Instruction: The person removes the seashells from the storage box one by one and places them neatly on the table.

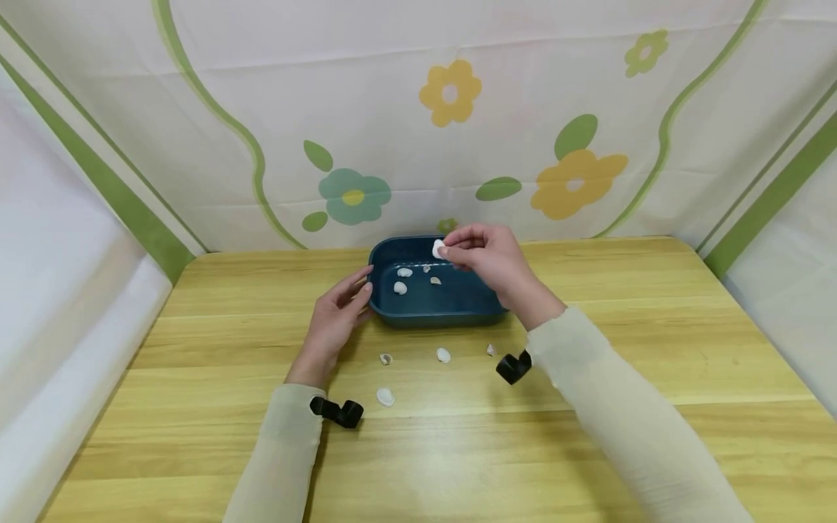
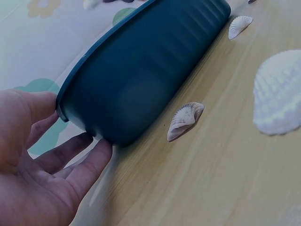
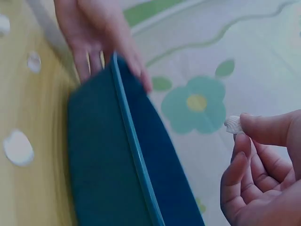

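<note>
A white ribbed seashell [image 1: 439, 249] is pinched between the thumb and fingertips of my right hand [image 1: 500, 265], above the far side of a dark blue basin [image 1: 431, 319]. In the right wrist view the seashell [image 3: 233, 125] shows its ridges. My left hand [image 1: 333, 319] touches the basin's left end. In the left wrist view its fingers lie fairly straight, with fingertips [image 2: 104, 147] low against the wall and the thumb up by the rim. Several shells, among them a white seashell [image 1: 400, 288] and a small brownish shell [image 1: 435, 280], lie inside the basin.
In front of the basin, a white seashell [image 1: 443, 355], a curled shell [image 1: 386, 359], a small shell [image 1: 490, 350] and a larger white seashell [image 1: 385, 396] lie on the wooden table [image 1: 458, 465]. A flowered curtain [image 1: 405, 131] hangs behind.
</note>
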Demonstrator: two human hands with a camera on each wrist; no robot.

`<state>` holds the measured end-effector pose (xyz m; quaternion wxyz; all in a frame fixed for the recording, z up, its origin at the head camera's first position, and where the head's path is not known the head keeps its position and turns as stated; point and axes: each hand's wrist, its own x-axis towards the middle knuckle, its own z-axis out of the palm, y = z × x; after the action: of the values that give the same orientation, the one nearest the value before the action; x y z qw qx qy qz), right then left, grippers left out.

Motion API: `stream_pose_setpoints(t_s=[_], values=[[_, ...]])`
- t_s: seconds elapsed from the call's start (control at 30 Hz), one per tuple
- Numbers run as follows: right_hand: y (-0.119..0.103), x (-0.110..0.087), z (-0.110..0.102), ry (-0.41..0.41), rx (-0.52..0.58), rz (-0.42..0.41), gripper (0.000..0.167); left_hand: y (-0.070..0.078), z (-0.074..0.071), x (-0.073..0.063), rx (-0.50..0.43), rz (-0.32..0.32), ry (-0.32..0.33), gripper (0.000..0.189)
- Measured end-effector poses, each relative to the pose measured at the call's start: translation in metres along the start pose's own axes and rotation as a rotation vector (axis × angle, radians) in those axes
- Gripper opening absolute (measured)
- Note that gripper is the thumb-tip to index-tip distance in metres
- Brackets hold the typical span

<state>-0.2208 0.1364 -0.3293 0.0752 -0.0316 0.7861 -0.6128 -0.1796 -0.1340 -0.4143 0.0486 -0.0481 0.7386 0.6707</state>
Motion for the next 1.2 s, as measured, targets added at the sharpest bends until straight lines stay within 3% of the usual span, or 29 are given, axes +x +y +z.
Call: stream_pose_setpoints(t_s=[0.23, 0.53, 0.83, 1.2], values=[[0.003, -0.036, -0.002, -0.123, 0.102, -0.018, 0.017, 0.000, 0.000, 0.000, 0.000, -0.003, 0.001, 0.042], [0.028, -0.074, 0.006, -0.253, 0.148, 0.033, 0.018, -0.002, -0.001, 0.001, 0.001, 0.000, -0.011, 0.043], [0.060, -0.094, 0.017, -0.388, 0.074, 0.119, 0.021, -0.001, -0.002, 0.000, 0.000, 0.002, -0.007, 0.043], [0.083, -0.106, 0.022, -0.405, -0.036, 0.180, 0.015, 0.000, -0.003, -0.003, -0.004, 0.002, -0.002, 0.042]])
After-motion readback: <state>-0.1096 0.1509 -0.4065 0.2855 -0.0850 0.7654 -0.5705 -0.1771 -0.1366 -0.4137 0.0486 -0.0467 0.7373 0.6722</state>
